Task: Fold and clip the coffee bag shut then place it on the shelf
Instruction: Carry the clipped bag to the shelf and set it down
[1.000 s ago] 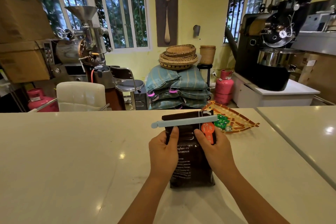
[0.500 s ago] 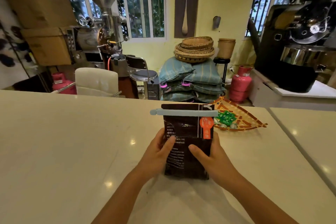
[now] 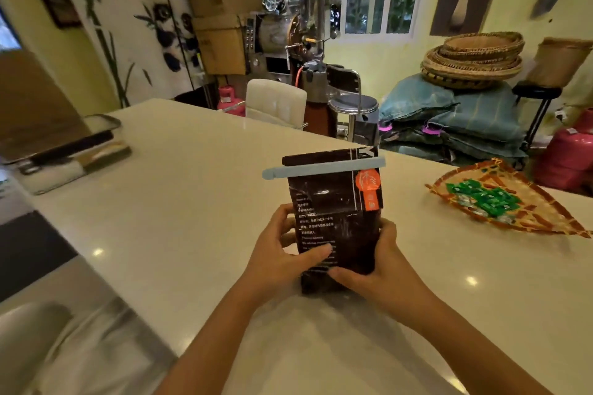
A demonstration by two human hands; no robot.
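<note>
Gripping clipped coffee bag (image 3: pixel 337 218), 2 hands (image 3: pixel 282 260).

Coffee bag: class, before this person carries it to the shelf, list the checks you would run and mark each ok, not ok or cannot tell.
1. Top folded over: ok, the coffee bag shows a folded flap above the clip.
2. Clip on: ok, the light blue clip spans the bag's full width below the fold.
3. Clip fully latched: cannot tell.
4. Two-handed hold: ok, the left hand and right hand wrap the lower half.
5. Bag upright: ok, its base is at the counter.
6. Shelf location and free space: cannot tell, no shelf clearly in view.
</note>
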